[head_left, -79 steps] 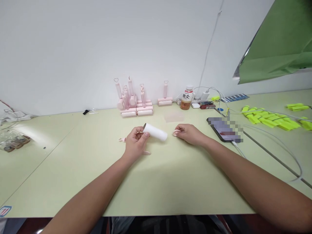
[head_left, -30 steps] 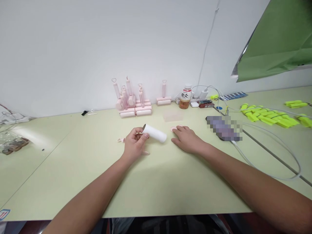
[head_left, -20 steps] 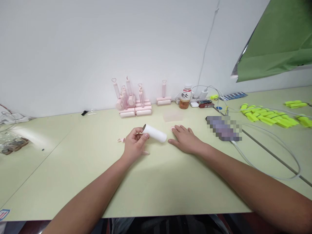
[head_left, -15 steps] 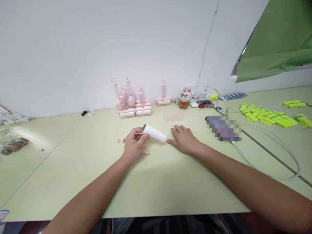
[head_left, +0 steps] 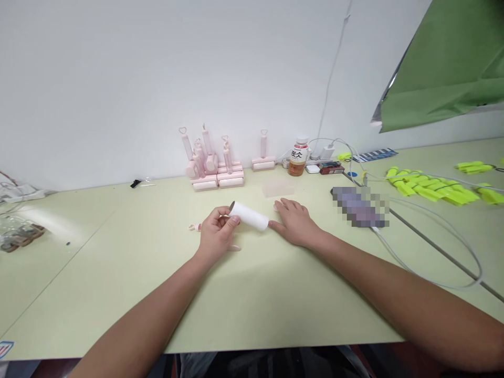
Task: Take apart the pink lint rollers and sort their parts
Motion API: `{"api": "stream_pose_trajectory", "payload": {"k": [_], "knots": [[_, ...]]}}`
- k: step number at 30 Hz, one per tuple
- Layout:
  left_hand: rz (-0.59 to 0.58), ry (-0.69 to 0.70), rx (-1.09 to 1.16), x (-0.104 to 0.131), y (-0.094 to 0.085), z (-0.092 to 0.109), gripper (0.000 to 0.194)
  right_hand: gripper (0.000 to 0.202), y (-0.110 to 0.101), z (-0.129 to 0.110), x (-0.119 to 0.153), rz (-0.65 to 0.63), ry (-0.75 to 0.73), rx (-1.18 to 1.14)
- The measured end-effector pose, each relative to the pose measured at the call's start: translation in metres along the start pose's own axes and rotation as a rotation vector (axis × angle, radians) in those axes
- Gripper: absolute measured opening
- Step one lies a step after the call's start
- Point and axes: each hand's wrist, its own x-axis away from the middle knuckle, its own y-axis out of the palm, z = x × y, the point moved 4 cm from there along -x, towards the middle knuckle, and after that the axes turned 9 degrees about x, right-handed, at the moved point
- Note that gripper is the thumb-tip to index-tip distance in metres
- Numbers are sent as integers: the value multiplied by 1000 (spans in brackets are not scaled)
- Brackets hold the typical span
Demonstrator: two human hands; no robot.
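My left hand (head_left: 216,231) is closed round one end of a white lint roller refill (head_left: 249,216), which tilts down to the right with its dark hollow end up by my fingers. Beneath that hand lies a pink piece; its loop end (head_left: 194,227) and another pale pink part (head_left: 235,248) stick out either side, the middle hidden. My right hand (head_left: 294,222) rests on the table with fingers stretched and apart, its thumb close to the refill's lower end. Its fingertips cover most of a small pink part. Just behind is a translucent pink cover (head_left: 279,187).
Several pink lint rollers (head_left: 218,181) stand against the wall, another (head_left: 263,163) beside them. Further right are a drink bottle (head_left: 298,157), a white case (head_left: 313,169), a phone (head_left: 358,207) on a white cable (head_left: 425,283), and yellow-green strips (head_left: 433,186). Clear plastic packs (head_left: 21,231) lie left.
My right fingers have shifted slightly over the small pink part, which shows less now. The left hand and the white refill hold nearly still.
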Motion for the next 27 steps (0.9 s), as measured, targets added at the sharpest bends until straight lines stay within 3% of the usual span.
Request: {"api": "stream_pose_trajectory", "payload": {"k": [3,6,9,12,16,20,23,27], "knots": [[16,29,0,0,-1,1,45,69,-8,-8,5,101,-82,-212],[8,59,-12,1,1,0,39,74,-14,-20,15,104,-173,-510],[-41,48,-47,3,5,-2,36,61,-18,-28,23,113,-167,-784],[-87,54,-27,4,9,-1,38,45,-29,-24,22,194,-138,-900],[-85,145,-69,1,4,6,34,40,-65,22,5,446,100,-920],[-54,325,-432,-10,-14,18,22,34,-95,86,-23,603,399,-707],[-93,379,-781,-20,-28,20,29,31,-89,118,-46,539,519,-502],[-235,336,-1048,-29,-38,15,48,30,-53,136,-69,371,520,-440]]}}
